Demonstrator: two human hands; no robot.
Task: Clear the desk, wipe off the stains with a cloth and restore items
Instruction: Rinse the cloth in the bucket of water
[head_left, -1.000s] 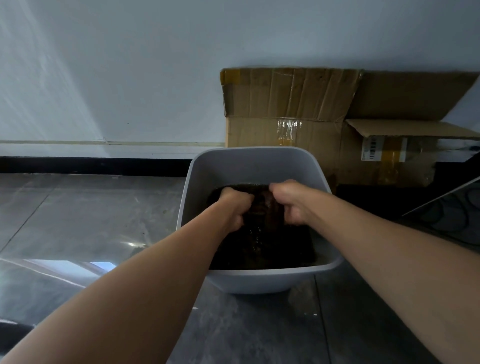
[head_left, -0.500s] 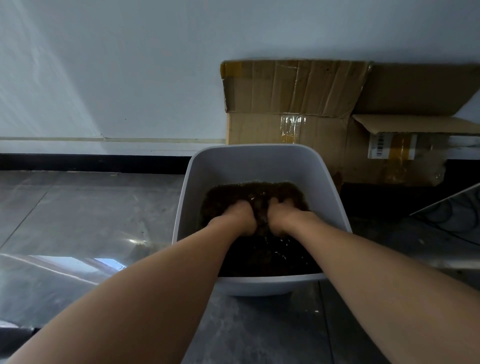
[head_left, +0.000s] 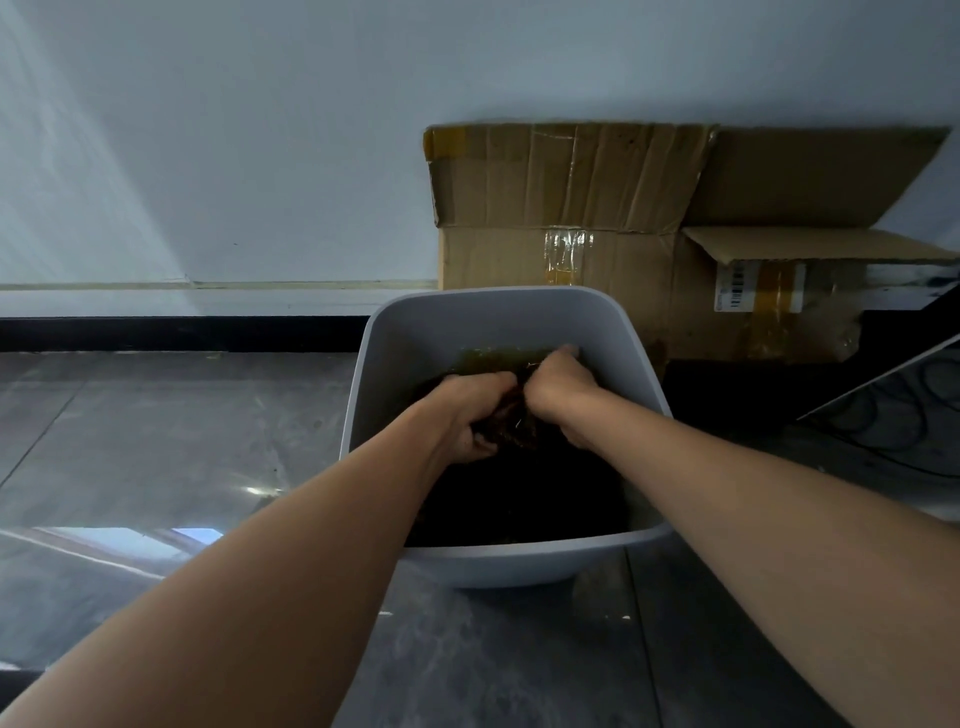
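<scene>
A white plastic basin (head_left: 498, 312) stands on the dark tiled floor, partly filled with dark, murky water. Both of my hands reach into it. My left hand (head_left: 470, 410) and my right hand (head_left: 558, 395) are close together, fingers clenched on a dark brownish wet cloth (head_left: 511, 423) bunched between them just above the water. Most of the cloth is hidden by my fingers and the dark water.
A flattened, taped cardboard box (head_left: 597, 218) leans against the white wall right behind the basin. A black skirting strip (head_left: 176, 332) runs along the wall's foot. Grey floor tiles (head_left: 156, 441) spread to the left. Dark coiled cables (head_left: 904, 415) lie at the right.
My hands lifted the bunched cloth up out of the water after pressing it down into the basin half a second ago; the right hand has shifted toward the far wall.
</scene>
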